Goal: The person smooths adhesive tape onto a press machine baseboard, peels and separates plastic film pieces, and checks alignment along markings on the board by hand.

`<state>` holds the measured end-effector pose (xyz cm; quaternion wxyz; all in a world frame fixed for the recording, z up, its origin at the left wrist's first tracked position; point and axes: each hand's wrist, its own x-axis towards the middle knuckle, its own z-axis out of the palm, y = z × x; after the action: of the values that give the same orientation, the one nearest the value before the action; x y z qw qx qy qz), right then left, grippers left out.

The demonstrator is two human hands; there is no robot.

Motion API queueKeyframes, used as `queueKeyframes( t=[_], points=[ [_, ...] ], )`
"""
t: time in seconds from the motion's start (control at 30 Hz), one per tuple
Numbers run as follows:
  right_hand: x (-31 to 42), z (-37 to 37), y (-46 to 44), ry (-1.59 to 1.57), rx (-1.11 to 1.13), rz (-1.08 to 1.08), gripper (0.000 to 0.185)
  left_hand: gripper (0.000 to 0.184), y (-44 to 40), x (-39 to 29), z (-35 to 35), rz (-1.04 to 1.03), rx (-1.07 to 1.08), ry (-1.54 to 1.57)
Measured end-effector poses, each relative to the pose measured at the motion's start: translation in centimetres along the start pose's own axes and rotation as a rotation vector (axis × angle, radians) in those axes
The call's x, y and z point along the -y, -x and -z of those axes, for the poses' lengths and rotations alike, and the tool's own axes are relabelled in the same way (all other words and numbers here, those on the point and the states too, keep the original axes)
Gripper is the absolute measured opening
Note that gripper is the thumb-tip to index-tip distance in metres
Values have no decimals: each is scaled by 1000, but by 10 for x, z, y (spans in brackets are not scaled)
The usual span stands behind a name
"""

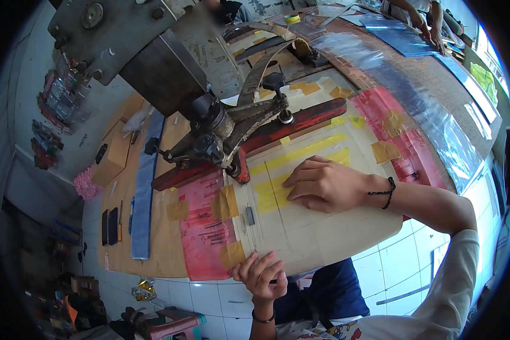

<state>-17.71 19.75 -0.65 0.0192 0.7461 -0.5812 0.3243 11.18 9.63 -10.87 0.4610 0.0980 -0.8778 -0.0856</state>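
My right hand (321, 186) rests on a cream sheet (323, 238), its fingers bent, apart and touching the surface beside strips of yellow tape (272, 195). At the sheet's front edge is my left hand (260, 275), fingers spread, with fingertips by a brown tape patch (232, 254). Between the hands and the machine lies a small grey metal block (250, 215). A red-painted press bar (317, 117) with a dark metal bracket (238, 127) crosses the far part of the sheet.
Red film (207, 226) borders the sheet's left side. Further left lie a blue strip (147, 192), dark phone-like items (113, 225) and a cardboard box (116, 153). Clear plastic (453, 141) covers the right. Another person's hands (428, 31) work over blue sheets (399, 39) at back right.
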Motion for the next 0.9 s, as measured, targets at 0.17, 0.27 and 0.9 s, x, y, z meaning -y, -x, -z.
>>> queueKeyframes(
  t=[0.17,0.27,0.9],
  points=[
    [-1,0,0,-3,9,0,15,19,4,2,-2,-13,2,-16],
    [-1,1,0,5,24,-8,15,19,3,2,-5,-37,-25,-28],
    [-2,1,-2,-4,14,-18,21,27,3,4,-9,-49,-38,-66]
  ],
)
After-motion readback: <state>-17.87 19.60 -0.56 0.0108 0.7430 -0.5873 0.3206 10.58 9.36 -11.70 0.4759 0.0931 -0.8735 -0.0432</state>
